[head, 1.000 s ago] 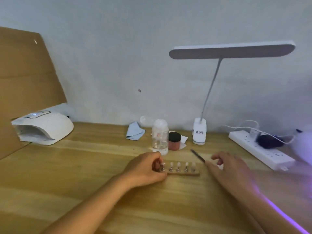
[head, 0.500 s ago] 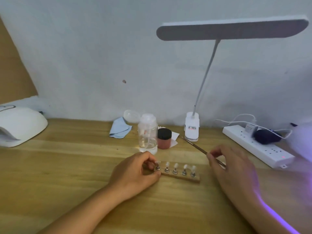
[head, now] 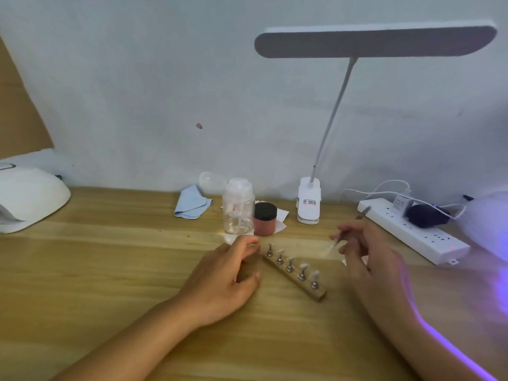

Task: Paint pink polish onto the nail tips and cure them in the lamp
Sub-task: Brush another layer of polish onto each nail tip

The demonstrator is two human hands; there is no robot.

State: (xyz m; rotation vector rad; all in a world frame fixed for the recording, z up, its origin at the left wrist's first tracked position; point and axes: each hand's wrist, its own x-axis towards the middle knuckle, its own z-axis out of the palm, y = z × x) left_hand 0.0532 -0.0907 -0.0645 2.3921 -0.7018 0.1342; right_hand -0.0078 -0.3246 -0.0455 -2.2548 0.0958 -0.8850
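Five nail tips (head: 290, 260), brush (head: 363, 211) in right hand (head: 365, 248) alongside

Left hand (head: 225, 273) loosely curled; right hand (head: 369, 254), fingers (head: 347, 234) round a thin brush (head: 362, 213).

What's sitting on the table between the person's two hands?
In the head view, a wooden strip lies slanted between the left hand and the right hand, which pinches a thin brush. Nail tips stand on it in a row.
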